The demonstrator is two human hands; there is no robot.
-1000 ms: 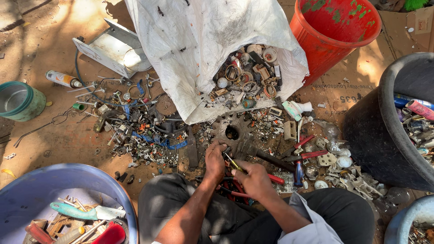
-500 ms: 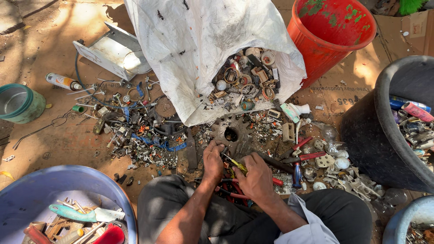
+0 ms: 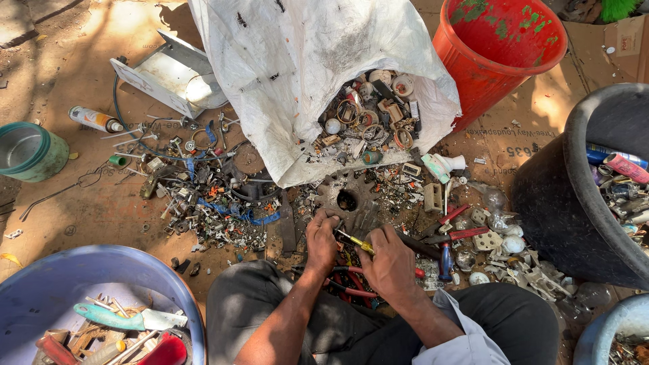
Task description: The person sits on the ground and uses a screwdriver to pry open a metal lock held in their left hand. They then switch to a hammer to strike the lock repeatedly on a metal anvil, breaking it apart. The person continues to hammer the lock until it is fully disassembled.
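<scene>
Seated on the ground amid scrap, a person's left hand (image 3: 322, 242) and right hand (image 3: 391, 265) both close on a yellow-handled screwdriver (image 3: 354, 241), at 6 o'clock from the spilling white sack (image 3: 297, 74), beside a rusty sprocket (image 3: 346, 197).

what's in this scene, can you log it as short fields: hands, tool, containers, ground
left hand: pinching a small part beside the tool tip
right hand: gripping the yellow-handled screwdriver
between the hands: red-handled pliers on the ground
containers: white sack spilling scrap; red bucket; black tub; blue basin; green tin
ground: loose wires, plugs and metal bits
</scene>
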